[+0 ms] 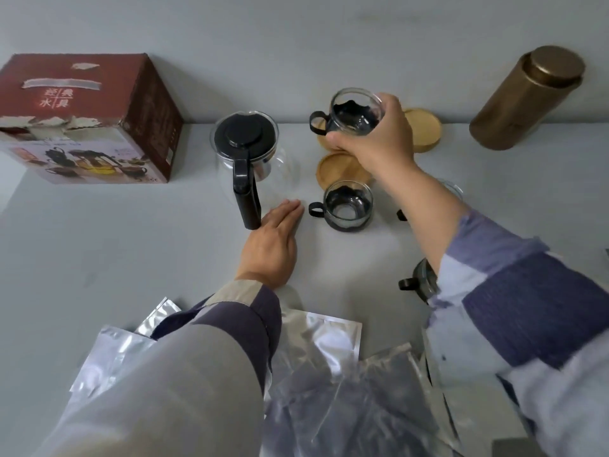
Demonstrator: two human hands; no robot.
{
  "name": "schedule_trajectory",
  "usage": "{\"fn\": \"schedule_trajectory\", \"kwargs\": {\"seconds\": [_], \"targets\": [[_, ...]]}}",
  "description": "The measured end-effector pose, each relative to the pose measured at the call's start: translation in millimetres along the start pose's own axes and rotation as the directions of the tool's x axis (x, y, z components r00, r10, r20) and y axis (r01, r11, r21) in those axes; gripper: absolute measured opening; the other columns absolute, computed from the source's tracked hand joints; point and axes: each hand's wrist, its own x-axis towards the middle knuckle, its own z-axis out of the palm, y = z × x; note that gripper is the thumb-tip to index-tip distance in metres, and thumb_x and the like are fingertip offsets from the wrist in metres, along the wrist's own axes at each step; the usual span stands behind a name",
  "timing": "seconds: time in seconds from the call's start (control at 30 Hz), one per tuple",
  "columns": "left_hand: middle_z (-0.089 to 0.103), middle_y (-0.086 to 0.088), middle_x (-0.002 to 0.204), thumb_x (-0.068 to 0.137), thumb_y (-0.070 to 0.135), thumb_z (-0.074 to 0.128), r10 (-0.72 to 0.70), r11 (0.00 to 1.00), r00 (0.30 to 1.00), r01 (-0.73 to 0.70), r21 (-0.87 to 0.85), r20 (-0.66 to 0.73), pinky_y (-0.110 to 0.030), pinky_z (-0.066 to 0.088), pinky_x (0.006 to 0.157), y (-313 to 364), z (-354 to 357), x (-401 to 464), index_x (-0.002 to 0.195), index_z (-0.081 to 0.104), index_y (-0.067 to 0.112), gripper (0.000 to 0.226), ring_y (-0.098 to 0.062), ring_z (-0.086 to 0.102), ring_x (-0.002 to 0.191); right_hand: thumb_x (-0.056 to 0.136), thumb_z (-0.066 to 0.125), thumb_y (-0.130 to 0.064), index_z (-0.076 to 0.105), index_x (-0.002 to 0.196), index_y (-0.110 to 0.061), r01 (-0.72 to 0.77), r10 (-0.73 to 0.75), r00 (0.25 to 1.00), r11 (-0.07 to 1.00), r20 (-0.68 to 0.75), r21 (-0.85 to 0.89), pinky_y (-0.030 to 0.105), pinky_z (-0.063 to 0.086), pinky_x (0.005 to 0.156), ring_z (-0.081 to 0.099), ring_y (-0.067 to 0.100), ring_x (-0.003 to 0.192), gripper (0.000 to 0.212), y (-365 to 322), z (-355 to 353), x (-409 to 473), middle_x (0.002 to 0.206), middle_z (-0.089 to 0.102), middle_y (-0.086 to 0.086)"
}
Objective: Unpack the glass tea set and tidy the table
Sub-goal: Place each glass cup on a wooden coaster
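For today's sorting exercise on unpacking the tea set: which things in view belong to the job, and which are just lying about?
Job: glass teapot; held cup in right hand; standing cup; wooden coasters; red box; foil bags.

Lying about: bronze canister.

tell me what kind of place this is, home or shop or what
Probably a home or office table set against a plain wall, not a shop. A single opened tea set box, one glass teapot with its cups on wooden coasters, and empty foil bags suggest private unpacking.
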Motion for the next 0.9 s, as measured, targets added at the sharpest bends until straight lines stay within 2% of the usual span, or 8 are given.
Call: {"fn": "schedule_trajectory", "kwargs": {"seconds": [0.23,0.37,0.53,0.67,0.73,0.83,0.9], "targets": [[0.051,-0.003,0.14,0.09,0.005,0.046,0.03,0.999,1.0,-0.03,-0.013,-0.008,-0.027,0.027,0.115,-1,0,2,0.133,0.054,0.011,0.045,-0.017,0.041,0.135,0.055,0.085,-0.046,0.046,0.129,-0.019,-0.048,0.05,0.999,0.994,0.021,-0.095,0.028,0.045,0.093,0.053,0.02,0.118,0.088,16,45,61,0.127,0.057,-0.002],[0.054,-0.005,0.137,0.088,0.004,0.046,0.035,0.999,0.999,-0.035,-0.014,-0.01,-0.023,0.022,0.114,-1,-1,2,0.131,0.056,0.009,0.045,-0.019,0.043,0.133,0.055,0.086,-0.044,0.046,0.128,-0.019,-0.076,0.078,0.997,0.99,0.01,-0.12,0.03,0.045,0.096,0.052,0.02,0.119,0.087,23,53,73,0.127,0.057,-0.002],[0.055,-0.007,0.136,0.086,0.002,0.047,0.037,0.999,0.999,-0.037,-0.004,-0.014,-0.024,0.022,0.114,-1,-1,2,0.13,0.057,0.007,0.046,-0.021,0.044,0.132,0.054,0.088,-0.04,0.047,0.128,-0.018,-0.11,0.113,0.994,0.985,0.011,-0.132,0.028,0.045,0.096,0.052,0.02,0.12,0.088,30,55,79,0.128,0.057,0.0],[0.054,-0.006,0.137,0.086,0.003,0.045,0.036,0.999,0.999,-0.036,-0.004,-0.002,-0.021,0.019,0.114,-1,-1,2,0.131,0.056,0.008,0.047,-0.02,0.044,0.133,0.052,0.088,-0.041,0.045,0.129,-0.018,-0.134,0.141,0.989,0.978,0.035,-0.162,0.033,0.046,0.097,0.047,0.024,0.124,0.091,35,58,78,0.128,0.056,0.001],[0.054,-0.006,0.137,0.086,0.003,0.045,0.032,0.999,0.999,-0.032,-0.004,-0.001,-0.019,0.018,0.114,-2,-2,2,0.131,0.056,0.008,0.047,-0.02,0.043,0.133,0.053,0.087,-0.043,0.041,0.133,-0.018,-0.141,0.152,0.987,0.972,0.046,-0.186,0.038,0.044,0.1,0.044,0.026,0.128,0.096,34,57,76,0.133,0.053,0.002],[0.053,-0.005,0.138,0.087,0.004,0.044,0.021,1.0,1.0,-0.021,-0.009,0.005,-0.016,0.016,0.114,-2,-2,2,0.132,0.055,0.009,0.047,-0.018,0.042,0.134,0.056,0.085,-0.05,0.019,0.148,-0.016,-0.153,0.173,0.983,0.949,0.052,-0.277,0.044,0.034,0.109,0.031,0.027,0.138,0.118,26,50,73,0.148,0.037,0.004],[0.052,-0.004,0.139,0.087,0.003,0.045,0.01,1.0,1.0,-0.01,-0.009,0.012,-0.017,0.016,0.114,-1,-2,3,0.133,0.055,0.01,0.048,-0.017,0.041,0.135,0.061,0.083,-0.049,0.014,0.15,-0.016,-0.152,0.168,0.986,0.938,0.025,-0.311,0.045,0.033,0.109,0.025,0.028,0.14,0.118,17,42,69,0.151,0.03,0.004]]}}
